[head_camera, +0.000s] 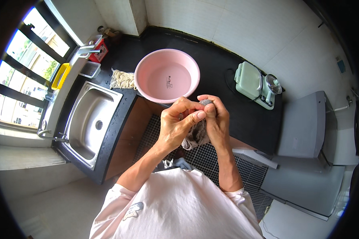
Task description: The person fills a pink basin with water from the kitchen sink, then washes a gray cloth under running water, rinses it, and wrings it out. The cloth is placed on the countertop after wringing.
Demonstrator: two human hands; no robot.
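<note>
My left hand (176,121) and my right hand (217,119) meet in front of me, just short of the counter's edge. Between them they hold a damp-looking grey cloth (197,134), which hangs bunched below the fingers. Thumbs and fingertips pinch its upper part. My left hand looks wet. Beyond the hands, a pink plastic basin (167,76) stands on the black counter, with printing on its bottom. A cream-coloured crumpled cloth (122,79) lies against the basin's left side.
At left is a stainless steel sink (89,119) with a faucet (52,136). Behind it stand a yellow basket (60,76), a grey-white tray (90,70) and a red container (100,51). A pale green electric cooker (249,80) with a glass-lidded part sits at right.
</note>
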